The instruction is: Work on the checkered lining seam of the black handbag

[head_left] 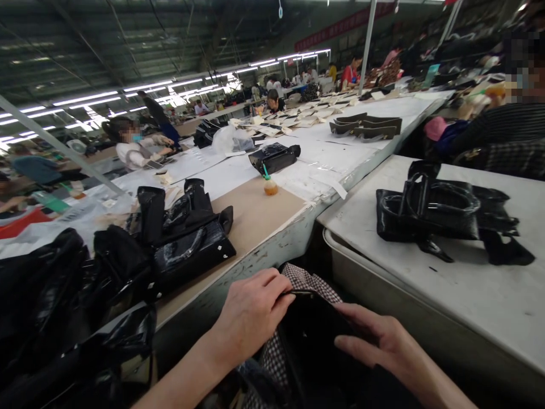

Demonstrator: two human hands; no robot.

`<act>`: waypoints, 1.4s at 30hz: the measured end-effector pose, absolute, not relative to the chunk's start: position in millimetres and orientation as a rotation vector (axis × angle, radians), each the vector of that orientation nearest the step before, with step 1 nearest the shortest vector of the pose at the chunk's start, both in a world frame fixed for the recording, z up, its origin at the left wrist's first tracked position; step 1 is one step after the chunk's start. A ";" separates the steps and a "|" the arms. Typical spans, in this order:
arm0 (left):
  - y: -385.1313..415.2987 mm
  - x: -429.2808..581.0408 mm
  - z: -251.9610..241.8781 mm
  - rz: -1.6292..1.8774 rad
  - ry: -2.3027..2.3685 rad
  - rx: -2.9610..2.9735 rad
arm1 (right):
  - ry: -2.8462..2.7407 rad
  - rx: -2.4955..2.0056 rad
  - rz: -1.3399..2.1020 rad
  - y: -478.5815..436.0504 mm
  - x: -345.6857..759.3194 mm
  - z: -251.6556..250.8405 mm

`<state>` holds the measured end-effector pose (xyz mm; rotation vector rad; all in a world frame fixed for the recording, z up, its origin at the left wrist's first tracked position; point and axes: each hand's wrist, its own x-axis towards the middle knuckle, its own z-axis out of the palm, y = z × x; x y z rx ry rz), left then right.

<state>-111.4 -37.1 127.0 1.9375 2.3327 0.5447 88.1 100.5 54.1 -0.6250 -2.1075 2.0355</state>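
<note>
Low in front of me, between the two worktables, a black bag piece (315, 341) is held in both hands. My left hand (259, 307) pinches its upper edge between thumb and fingers. On the other side, my right hand (374, 335) grips the piece with the thumb on the near face and the fingers along its edge. Brown-and-white checked cloth (309, 279) shows behind and below it. The lower part of the piece runs into dark shadow, so its full shape is hidden.
Black handbags (191, 250) are heaped on the left table. More black bags (438, 207) lie on the right white table (477, 301). A small glue bottle (270, 186) with a green top stands near the brown board (251, 210). Co-workers sit along the tables.
</note>
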 end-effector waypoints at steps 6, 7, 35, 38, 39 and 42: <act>-10.7 -99.2 133.8 0.407 2.100 2.095 | -2.039 -0.596 2.032 100.0 91.9 52.2; -6.3 -97.6 131.6 0.373 2.094 2.122 | -2.033 -0.598 2.025 100.2 92.8 52.4; 10.5 -107.6 116.2 0.722 1.576 2.329 | -2.522 -0.827 1.563 72.9 136.8 64.9; 8.6 -111.8 120.8 0.676 1.505 2.411 | -2.532 -0.824 1.515 70.3 138.2 54.4; 7.8 -112.7 121.9 0.659 1.471 2.427 | -2.513 -0.822 1.509 69.5 138.5 50.5; 5.9 -114.8 122.8 0.624 1.384 2.428 | -2.366 -0.838 1.533 65.6 139.4 40.2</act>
